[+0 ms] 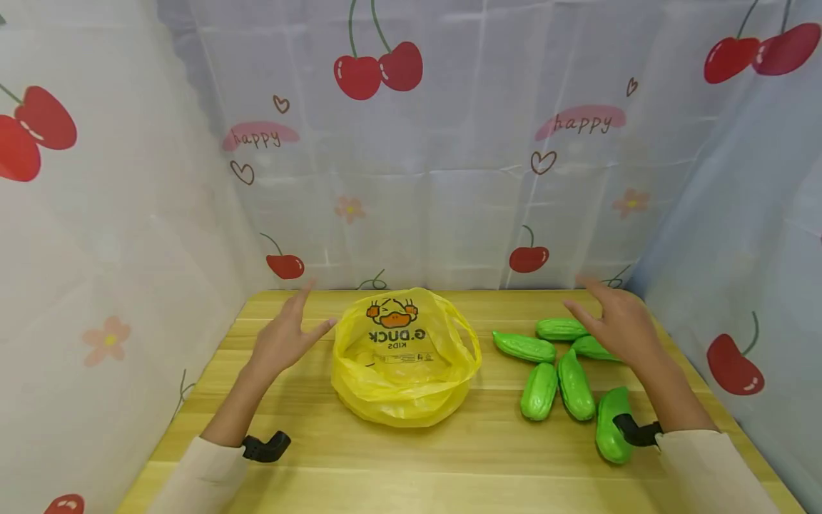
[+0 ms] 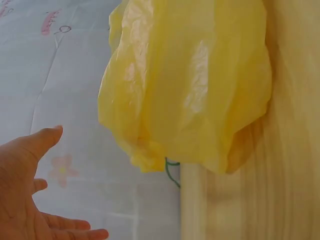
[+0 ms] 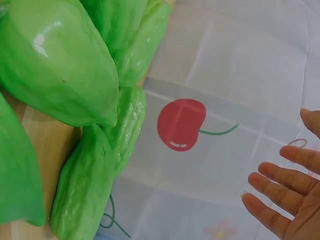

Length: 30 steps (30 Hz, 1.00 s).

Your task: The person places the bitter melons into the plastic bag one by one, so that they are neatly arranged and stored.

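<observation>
A yellow plastic bag (image 1: 404,400) with a duck print stands on the table, its mouth open upward. My left hand (image 1: 282,341) is held in the air left of the bag, apart from it, fingers extended and holding nothing. In the left wrist view that hand (image 2: 22,185) shows spread fingers beside the bag (image 2: 185,90). Right of the bag lie several green, gourd-like vegetables (image 1: 539,391), some ridged. My right hand (image 1: 626,325) hovers over their far right side with fingers spread and nothing held. One smoother green piece (image 1: 613,432) lies partly hidden by the right wrist's black strap.
The wooden table (image 1: 385,464) reaches back to a white curtain (image 1: 437,200) printed with cherries. More of this cloth hangs along the left and right sides. Black camera mounts (image 1: 266,447) sit on both wrists.
</observation>
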Tool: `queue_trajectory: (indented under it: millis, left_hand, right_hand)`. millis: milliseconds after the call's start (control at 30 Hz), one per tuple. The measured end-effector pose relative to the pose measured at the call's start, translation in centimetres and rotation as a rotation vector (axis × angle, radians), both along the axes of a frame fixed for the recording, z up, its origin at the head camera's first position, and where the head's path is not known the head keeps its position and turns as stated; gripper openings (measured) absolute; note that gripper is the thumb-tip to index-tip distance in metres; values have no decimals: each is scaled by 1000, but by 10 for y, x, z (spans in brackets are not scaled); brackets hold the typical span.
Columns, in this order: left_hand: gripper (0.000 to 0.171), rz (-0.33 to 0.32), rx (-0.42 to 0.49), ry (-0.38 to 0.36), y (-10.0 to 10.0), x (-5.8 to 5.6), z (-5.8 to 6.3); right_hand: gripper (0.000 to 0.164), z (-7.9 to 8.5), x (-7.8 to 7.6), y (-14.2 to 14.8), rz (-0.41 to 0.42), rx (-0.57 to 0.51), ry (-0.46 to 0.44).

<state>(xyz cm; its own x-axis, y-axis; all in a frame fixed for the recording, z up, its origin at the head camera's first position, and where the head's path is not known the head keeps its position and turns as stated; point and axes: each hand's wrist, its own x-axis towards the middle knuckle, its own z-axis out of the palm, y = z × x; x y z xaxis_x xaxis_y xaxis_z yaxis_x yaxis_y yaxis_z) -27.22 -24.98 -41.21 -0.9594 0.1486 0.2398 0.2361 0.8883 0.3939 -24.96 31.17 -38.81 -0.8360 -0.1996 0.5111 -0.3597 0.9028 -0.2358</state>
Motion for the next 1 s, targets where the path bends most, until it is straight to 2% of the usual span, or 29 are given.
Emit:
queue_trajectory:
  millis: [100, 233, 433, 800, 1000]
  left_hand:
    - [92, -25, 46, -34, 3, 5, -6]
    - [88, -55, 111, -58, 8, 10, -13]
    - [83, -91, 203, -80, 15, 9, -26]
    - [70, -90, 195, -108, 25, 6, -42]
    - [68, -100, 234, -127, 27, 6, -50]
  right_hand:
    - [52, -1, 9, 1, 4, -18, 25]
    - [48, -5, 18, 4, 5, -39, 29]
    - [46, -10, 33, 11, -4, -55, -11]
    - [41, -25, 49, 24, -29, -26, -25]
    - [46, -31, 59, 27, -60, -25, -118]
